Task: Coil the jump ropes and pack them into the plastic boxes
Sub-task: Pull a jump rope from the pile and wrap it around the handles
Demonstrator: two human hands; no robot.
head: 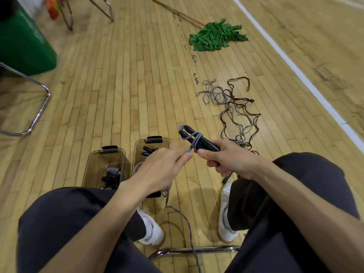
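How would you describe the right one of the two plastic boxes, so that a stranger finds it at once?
On the wooden floor before the seated person's knees, two clear brownish boxes stand side by side. The right box reaches farther forward than the left box, shows black handles at its far end, and is partly hidden behind the left hand.
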